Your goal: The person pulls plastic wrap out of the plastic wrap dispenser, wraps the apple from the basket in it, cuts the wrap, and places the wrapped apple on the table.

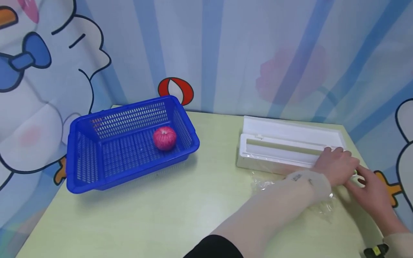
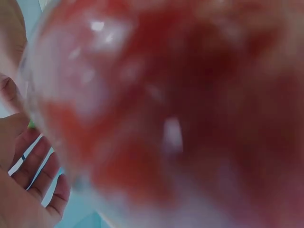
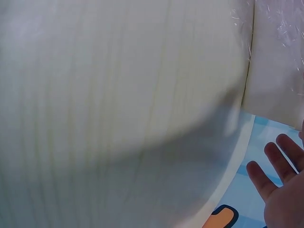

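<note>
A long white cling film dispenser box [image 1: 271, 165] lies on the table at the right, its lid raised at the back. Over its right end my left hand [image 1: 337, 166] rests, knuckles up, with its fingertips hidden. Beside it, my right hand [image 1: 371, 190] pinches a small green-and-white piece [image 1: 355, 172] between thumb and forefinger. Its other fingers [image 3: 266, 175] stand spread in the right wrist view. Clear film [image 1: 261, 184] hangs crumpled before the box and under my left forearm. A blurred red thing [image 2: 128, 95] with a glossy surface fills most of the left wrist view; its kind is unclear.
A blue plastic basket [image 1: 129, 181] stands at the left, with a red apple [image 1: 165, 138] in its right part. Behind the pale table [image 1: 200, 208] hangs a printed curtain [image 1: 184, 43]. My left forearm crosses the table's right half.
</note>
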The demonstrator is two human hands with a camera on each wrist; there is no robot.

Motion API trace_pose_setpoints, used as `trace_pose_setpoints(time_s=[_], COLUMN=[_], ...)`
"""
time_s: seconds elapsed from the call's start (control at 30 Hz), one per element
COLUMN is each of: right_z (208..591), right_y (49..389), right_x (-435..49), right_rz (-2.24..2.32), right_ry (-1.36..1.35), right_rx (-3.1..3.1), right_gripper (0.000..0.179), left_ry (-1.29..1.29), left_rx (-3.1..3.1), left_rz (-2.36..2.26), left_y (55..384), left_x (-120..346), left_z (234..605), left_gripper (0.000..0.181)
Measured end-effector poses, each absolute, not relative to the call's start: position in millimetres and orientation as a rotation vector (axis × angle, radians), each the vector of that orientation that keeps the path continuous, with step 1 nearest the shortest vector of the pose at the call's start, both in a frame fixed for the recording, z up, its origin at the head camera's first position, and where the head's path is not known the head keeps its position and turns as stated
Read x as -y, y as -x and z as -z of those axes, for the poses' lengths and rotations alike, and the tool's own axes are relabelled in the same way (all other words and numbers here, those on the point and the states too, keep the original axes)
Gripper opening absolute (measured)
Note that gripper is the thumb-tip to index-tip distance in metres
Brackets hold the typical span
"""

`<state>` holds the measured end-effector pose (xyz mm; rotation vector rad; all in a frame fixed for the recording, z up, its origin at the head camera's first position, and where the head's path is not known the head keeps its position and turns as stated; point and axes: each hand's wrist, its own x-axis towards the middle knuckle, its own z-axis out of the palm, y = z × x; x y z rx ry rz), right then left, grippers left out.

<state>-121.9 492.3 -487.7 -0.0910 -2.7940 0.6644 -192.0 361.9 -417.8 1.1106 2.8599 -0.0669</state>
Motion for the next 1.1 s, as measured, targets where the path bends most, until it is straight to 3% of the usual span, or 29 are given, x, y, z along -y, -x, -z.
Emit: trace_pose_setpoints(time_s=[0.2,0.4,1.1], right_z=[486.0,482.8,480.5], right_y=[119.4,118.2,113.5], right_x=[-493.7,-495.0,-499.4], right_rz=[-0.544,-0.484,-0.310], right_ry=[0.035,0.023,-0.017], right_rx=[2.775,2.773,2.781], right_gripper=[0.046,0.046,0.071], left_ry=[-1.178,-1.210,-1.127], left_rx=[-2.873,-2.891,-2.904], left_rz=[0.128,0.109,0.046], left_y=[190.4,189.1,190.1], left_x=[-363.8,-361.8,-352.0], left_z=[419.5,419.5,416.5], left_gripper=[0.023,0.025,0.031])
